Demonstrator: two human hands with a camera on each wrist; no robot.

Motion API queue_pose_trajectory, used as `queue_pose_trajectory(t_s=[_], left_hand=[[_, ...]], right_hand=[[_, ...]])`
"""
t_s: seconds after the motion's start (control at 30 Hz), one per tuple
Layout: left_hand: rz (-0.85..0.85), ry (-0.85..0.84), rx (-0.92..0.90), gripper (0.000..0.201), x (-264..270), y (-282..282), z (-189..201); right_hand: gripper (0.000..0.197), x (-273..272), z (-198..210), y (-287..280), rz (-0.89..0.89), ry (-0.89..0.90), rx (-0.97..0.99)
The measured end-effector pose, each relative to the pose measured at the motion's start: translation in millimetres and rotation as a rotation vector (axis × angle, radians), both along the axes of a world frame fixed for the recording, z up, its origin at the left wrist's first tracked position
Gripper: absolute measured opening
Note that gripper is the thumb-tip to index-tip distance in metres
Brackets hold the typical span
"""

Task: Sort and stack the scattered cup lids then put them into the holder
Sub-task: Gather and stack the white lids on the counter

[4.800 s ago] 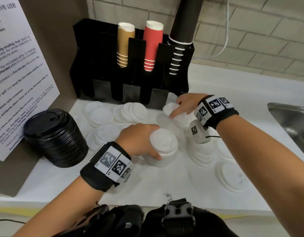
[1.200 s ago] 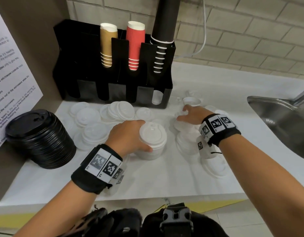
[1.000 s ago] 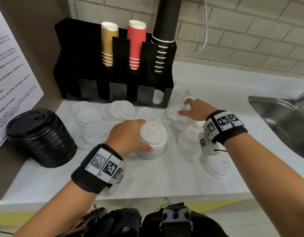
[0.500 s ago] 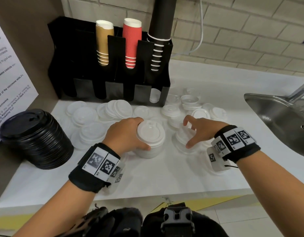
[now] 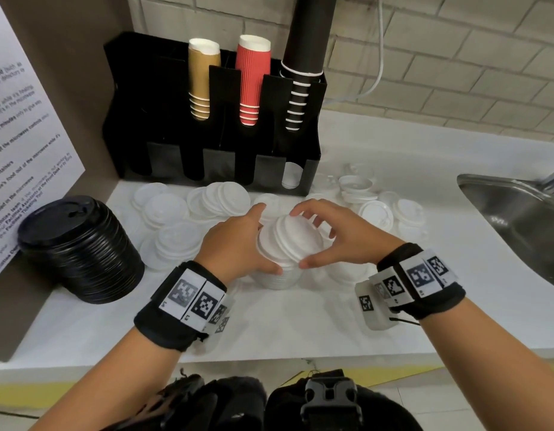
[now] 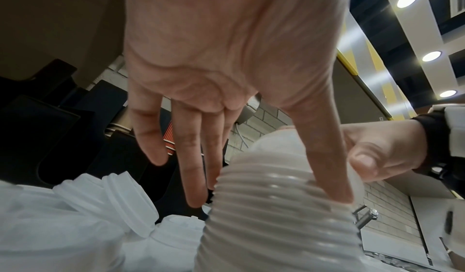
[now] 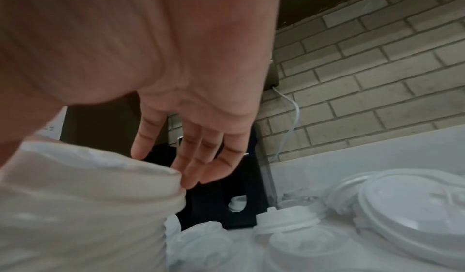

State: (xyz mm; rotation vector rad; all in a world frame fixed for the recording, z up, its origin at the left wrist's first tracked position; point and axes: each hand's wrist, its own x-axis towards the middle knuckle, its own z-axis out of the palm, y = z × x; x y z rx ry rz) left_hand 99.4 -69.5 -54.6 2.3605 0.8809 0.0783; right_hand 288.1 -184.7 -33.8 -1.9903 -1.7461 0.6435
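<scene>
Head view: both hands (image 5: pixel 238 244) hide the lid stack's (image 5: pixel 282 275) sides.

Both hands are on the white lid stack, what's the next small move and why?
Probably press the tilted top lids down flush with the right hand while the left hand steadies the stack; they sit askew, not nested.
</scene>
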Motion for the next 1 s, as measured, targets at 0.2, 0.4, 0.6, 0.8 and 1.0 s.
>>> queue_pose_trajectory(t_s=[0.2,0.4,0.6,0.8,1.0], left_hand=[[0.0,-0.02,-0.02,0.123,0,0,-1],[0.001,-0.029,-0.029,0.121,-2,1,-2],[-0.031,-0.033,-0.015,0.068,-2,-1,3],[-0.056,-0.008,0.008,0.062,0,2,3],[-0.041,-0.006,0.003,0.061,0,2,4]], right_hand=[[0.068,-11,2,11,0.068,-0.062,-0.007],[0.065,-18,5,17,0.089,-0.129,-0.011],[0.066,-21,0,17,0.072,-0.101,-0.032],[0.046,4,10,4,-0.056,0.044,-0.004],[0.064,53,3,-21,-0.269,-0.333,-0.532]])
